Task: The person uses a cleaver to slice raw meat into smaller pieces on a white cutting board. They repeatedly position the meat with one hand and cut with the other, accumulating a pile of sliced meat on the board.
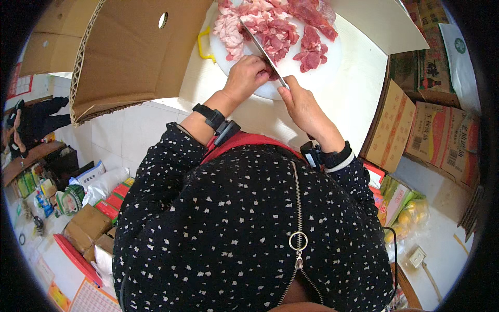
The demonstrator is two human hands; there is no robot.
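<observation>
My right hand (pixel 306 107) grips a kitchen knife (pixel 262 50) by its handle end, and the long blade points away to the upper left. Beside the blade, the bent fingers of my left hand (pixel 246 76) press on a dark red piece of raw meat (pixel 271 73) at the near side of a round white cutting board (pixel 329 80). Farther up the board lie a heap of cut meat (pixel 273 33), pale fatty pieces (pixel 229 35) on the left and a larger red slab (pixel 310 43) on the right. A yellow handle (pixel 204 45) sticks out at the board's left rim.
A tall cardboard flap (pixel 132 50) rises left of the white work surface (pixel 358 82), and a pale panel (pixel 384 25) stands at the right. Stacked cartons (pixel 440 136) are farther right. Packaged goods (pixel 105 187) lie low on the left, where another person (pixel 39 117) is visible.
</observation>
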